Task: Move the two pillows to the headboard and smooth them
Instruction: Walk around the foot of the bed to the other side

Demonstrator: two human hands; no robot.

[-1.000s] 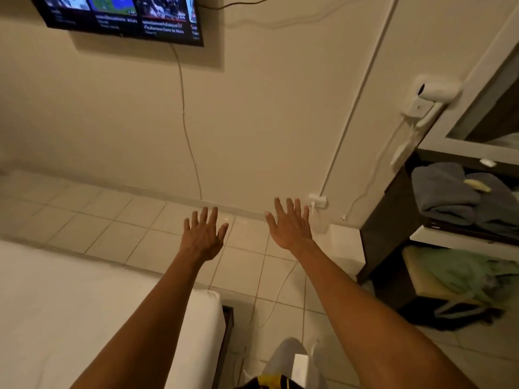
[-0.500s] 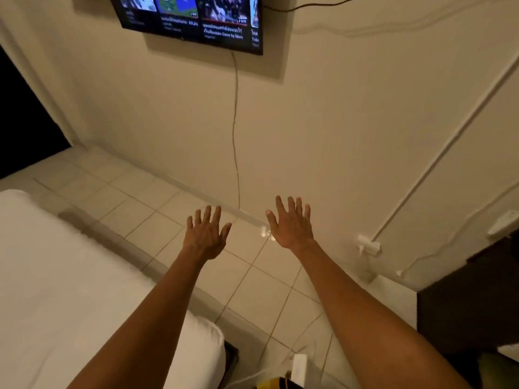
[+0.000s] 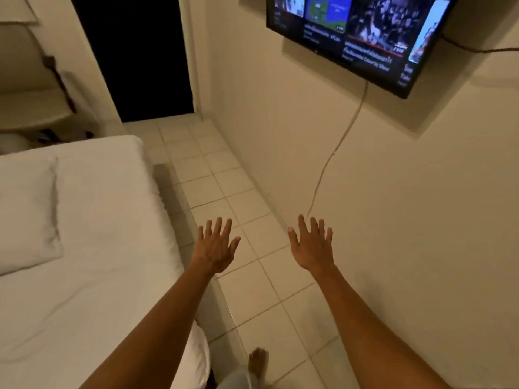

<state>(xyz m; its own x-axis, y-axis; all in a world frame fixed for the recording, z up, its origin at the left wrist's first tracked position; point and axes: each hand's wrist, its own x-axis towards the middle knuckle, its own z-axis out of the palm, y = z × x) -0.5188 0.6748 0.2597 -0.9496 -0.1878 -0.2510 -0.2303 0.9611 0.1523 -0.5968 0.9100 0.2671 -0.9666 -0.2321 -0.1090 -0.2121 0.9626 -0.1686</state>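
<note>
One white pillow lies flat on the white bed at the left edge of the view, partly cut off. A second pillow is not in view, and no headboard shows. My left hand is stretched out over the tiled floor just past the bed's right edge, fingers spread, holding nothing. My right hand is held out beside it, nearer the wall, also spread and holding nothing. Both hands are well to the right of the pillow.
A wall-mounted television hangs at the upper right with a cable running down the wall. A dark doorway opens at the far end of the narrow tiled aisle. My bare foot stands on the tiles.
The view has swung left: the shelves and hair dryer left the frame, and the bed, a pillow and the dark doorway came in. Both hands stay outstretched and spread.
</note>
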